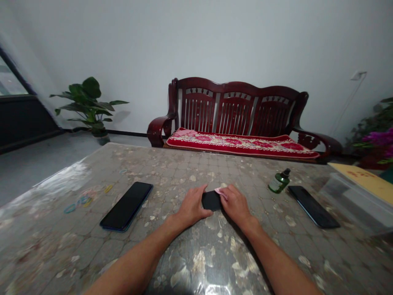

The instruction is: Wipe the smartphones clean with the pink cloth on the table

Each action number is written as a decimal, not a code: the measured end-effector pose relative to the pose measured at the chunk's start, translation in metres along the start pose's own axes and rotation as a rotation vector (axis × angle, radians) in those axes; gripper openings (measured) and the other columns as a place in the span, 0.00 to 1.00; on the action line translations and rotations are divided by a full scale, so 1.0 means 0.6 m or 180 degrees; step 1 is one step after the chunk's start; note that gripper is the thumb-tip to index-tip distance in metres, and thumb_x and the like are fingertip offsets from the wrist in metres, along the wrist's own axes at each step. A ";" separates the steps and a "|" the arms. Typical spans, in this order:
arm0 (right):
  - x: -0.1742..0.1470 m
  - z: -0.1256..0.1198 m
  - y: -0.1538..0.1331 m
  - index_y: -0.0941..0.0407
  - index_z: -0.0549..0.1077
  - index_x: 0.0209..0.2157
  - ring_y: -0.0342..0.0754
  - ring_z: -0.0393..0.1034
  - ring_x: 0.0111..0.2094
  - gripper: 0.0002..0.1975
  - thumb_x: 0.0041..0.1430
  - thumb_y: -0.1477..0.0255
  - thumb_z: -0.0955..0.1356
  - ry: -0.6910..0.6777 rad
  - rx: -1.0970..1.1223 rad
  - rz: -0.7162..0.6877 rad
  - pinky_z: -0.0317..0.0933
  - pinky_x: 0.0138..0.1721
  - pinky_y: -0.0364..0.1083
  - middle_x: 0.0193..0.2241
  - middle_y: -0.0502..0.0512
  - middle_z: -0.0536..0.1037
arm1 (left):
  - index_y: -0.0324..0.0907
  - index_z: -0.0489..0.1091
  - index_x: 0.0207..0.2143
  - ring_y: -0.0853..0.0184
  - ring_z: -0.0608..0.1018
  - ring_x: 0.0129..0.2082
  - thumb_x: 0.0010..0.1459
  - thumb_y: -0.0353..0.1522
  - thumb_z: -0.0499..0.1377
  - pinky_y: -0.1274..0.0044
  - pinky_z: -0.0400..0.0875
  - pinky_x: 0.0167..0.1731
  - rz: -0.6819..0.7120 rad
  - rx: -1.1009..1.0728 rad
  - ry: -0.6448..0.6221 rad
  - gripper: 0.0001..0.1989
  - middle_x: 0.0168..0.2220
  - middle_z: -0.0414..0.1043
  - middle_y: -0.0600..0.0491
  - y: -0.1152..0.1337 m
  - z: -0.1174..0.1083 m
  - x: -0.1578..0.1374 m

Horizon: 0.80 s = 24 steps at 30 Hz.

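Between my hands, a small dark flat device [211, 200], which looks like a phone, lies on the table. My left hand [193, 205] grips it from the left, with the thumb at its near edge and the fingers at its far edge. In my right hand [236, 205] is a small pale pink cloth [221, 192], pinched under curled fingers and pressed against the device's right end. Much of the cloth is hidden by those fingers. Off to the left rests a larger black phone [127, 206]; another phone [313, 206] lies on the right, beside a green spray bottle [278, 182].
The table [196, 254] has a shiny floral cover. Blue and yellow bands [80, 201] lie at left. A clear plastic box [353, 200] with a yellow card [365, 180] on top stands at right. Beyond are a wooden bench [235, 110] and a potted plant [92, 104].
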State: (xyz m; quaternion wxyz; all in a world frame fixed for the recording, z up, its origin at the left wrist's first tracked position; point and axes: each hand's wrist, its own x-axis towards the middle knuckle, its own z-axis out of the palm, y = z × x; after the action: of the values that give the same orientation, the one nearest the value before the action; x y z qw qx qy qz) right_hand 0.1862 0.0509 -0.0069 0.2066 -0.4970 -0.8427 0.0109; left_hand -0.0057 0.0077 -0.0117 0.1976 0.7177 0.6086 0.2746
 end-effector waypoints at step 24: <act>-0.004 -0.007 0.019 0.51 0.78 0.43 0.46 0.70 0.41 0.15 0.63 0.78 0.63 -0.0032 0.0222 -0.0077 0.60 0.41 0.42 0.36 0.53 0.75 | 0.40 0.60 0.62 0.52 0.72 0.52 0.40 0.33 0.70 0.61 0.65 0.55 -0.0039 -0.0015 0.0024 0.45 0.53 0.72 0.45 -0.009 0.001 0.004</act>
State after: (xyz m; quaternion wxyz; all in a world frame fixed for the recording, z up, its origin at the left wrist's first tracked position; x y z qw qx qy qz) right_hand 0.1983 0.0536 -0.0062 0.2196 -0.4792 -0.8488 0.0403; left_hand -0.0092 0.0108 -0.0151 0.1987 0.7125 0.6131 0.2774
